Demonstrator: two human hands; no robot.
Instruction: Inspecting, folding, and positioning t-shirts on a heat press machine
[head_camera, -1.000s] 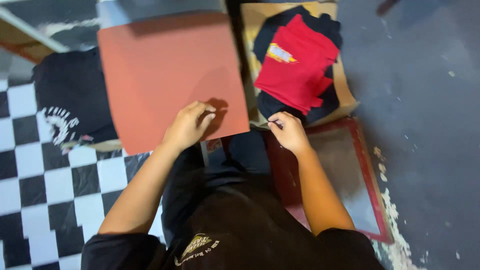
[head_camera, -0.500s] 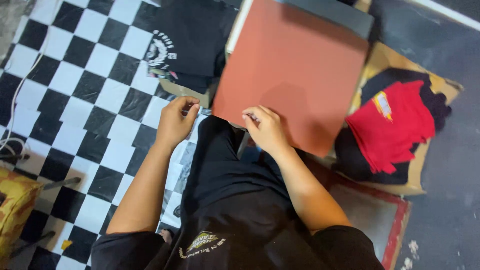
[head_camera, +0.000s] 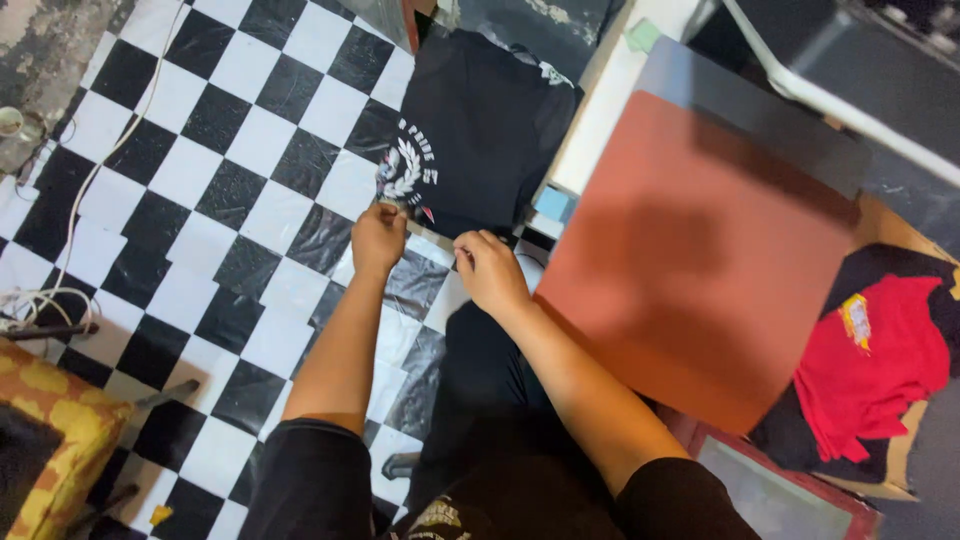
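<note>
My left hand (head_camera: 378, 238) and right hand (head_camera: 488, 272) both pinching the black shirt's (head_camera: 480, 130) near edge, checkered floor (head_camera: 200, 180) beneath, orange board (head_camera: 700, 260) just beside

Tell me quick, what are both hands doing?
Left hand: fingers pinched on the lower edge of the black printed shirt.
Right hand: fingers curled at the same edge; grip cannot be told.

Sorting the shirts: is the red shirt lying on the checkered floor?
No, the red shirt lies on dark cloth right of the orange-red board, off the checkered floor.

Yellow label (head_camera: 856, 320) on red shirt (head_camera: 880, 380)
</note>
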